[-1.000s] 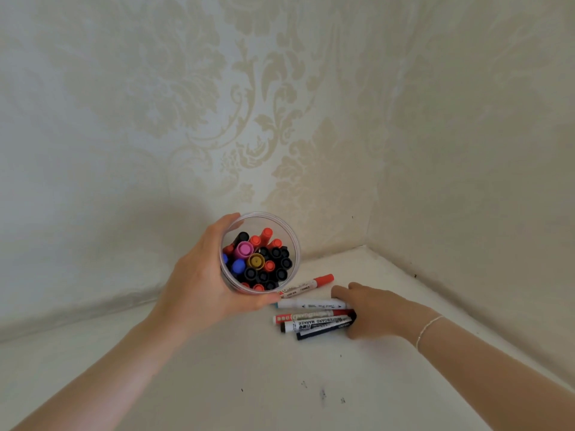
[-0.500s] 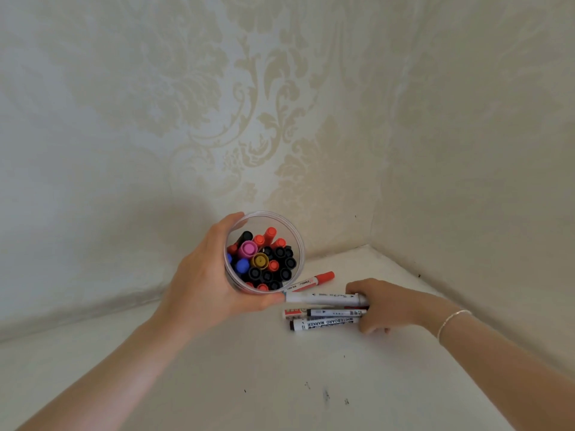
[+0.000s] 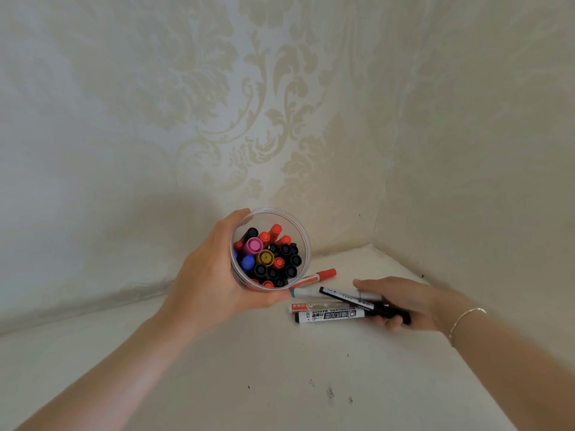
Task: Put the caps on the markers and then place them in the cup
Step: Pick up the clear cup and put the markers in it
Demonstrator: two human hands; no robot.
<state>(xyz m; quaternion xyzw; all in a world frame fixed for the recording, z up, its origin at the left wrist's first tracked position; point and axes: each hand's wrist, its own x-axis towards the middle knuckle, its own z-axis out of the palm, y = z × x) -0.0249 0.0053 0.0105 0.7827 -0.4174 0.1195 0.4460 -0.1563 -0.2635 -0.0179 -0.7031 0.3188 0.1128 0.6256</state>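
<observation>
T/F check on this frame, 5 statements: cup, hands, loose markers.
1. The left hand grips the clear cup. True.
2. The cup is empty. False: it is packed with capped markers standing on end.
3. The right hand holds a slim black marker. True.
4. The red-capped marker is in the right hand. False: it lies on the surface near the cup, apart from that hand.
5. Every marker is already in the cup. False: several lie outside it, including the one printed WHITEBOARD MARKER.
</observation>
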